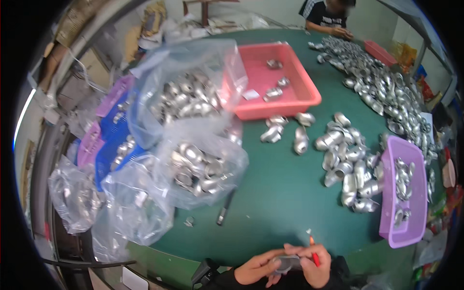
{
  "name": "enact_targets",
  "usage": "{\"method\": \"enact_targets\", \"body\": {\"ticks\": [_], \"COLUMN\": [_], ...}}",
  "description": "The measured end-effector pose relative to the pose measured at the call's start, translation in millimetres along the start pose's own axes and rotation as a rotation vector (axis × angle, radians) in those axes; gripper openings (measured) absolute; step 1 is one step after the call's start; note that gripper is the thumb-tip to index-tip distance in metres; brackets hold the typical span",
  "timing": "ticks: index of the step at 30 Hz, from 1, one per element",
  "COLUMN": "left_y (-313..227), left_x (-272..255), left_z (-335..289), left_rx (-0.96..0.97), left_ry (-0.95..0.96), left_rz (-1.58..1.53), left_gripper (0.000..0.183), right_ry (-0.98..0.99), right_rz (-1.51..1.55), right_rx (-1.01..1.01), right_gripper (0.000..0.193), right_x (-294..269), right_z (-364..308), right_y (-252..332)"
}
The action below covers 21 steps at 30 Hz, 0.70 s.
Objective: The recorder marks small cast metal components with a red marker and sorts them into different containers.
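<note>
At the near edge of the table, my left hand [255,267] is closed round a silvery curved metal fitting [288,264] with a round opening. My right hand [317,271] meets it from the other side, its fingers at the fitting's rim. Held in that same hand is a slim tool with an orange-red handle [315,259], pointing up and away from me; its kind is too small to tell. Farther off, a heap of similar curved metal fittings [342,150] lies right of the middle, and a few loose fittings [300,140] lie left of that heap.
Clear plastic bags of fittings [203,169] crowd the left side, beside blue baskets [108,159]. A pink tray [278,113] stands at the back, a purple basket [389,203] at the right. A black pen-like stick [224,212] lies on the green table [270,193]. A person [328,21] sits across, near another long heap.
</note>
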<state>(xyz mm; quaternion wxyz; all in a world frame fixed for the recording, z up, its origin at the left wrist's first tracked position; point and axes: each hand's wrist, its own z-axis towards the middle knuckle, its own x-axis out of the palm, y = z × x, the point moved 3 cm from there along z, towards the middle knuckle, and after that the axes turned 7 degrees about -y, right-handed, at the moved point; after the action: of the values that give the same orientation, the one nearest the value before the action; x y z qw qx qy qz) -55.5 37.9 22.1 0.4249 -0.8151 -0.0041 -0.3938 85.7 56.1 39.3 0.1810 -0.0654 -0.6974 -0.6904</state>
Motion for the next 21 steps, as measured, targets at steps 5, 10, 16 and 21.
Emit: {"method": "enact_targets", "body": {"ticks": [5, 10, 16, 21], "left_y": [-73, -222, -173, -167], "left_x": [-19, -53, -14, -42], "left_z": [-27, -33, 38, 118], "left_rx": [0.053, 0.79, 0.449, 0.715], "left_ry": [-0.36, -0.684, -0.411, -0.824], "left_rz": [0.153, 0.183, 0.847, 1.836], "left_gripper": [0.034, 0.045, 0.033, 0.041], "right_ry": [-0.053, -0.151, -0.368, -0.409], "right_rz": [-0.022, -0.1, -0.23, -0.356], "right_rx": [-0.006, -0.007, 0.005, -0.089], "right_gripper": [0.006, 0.006, 0.006, 0.008], "right_x": [1, -14, -55, -85], "right_z": [5, 3, 0, -14], "right_y": [20, 23, 17, 4]}}
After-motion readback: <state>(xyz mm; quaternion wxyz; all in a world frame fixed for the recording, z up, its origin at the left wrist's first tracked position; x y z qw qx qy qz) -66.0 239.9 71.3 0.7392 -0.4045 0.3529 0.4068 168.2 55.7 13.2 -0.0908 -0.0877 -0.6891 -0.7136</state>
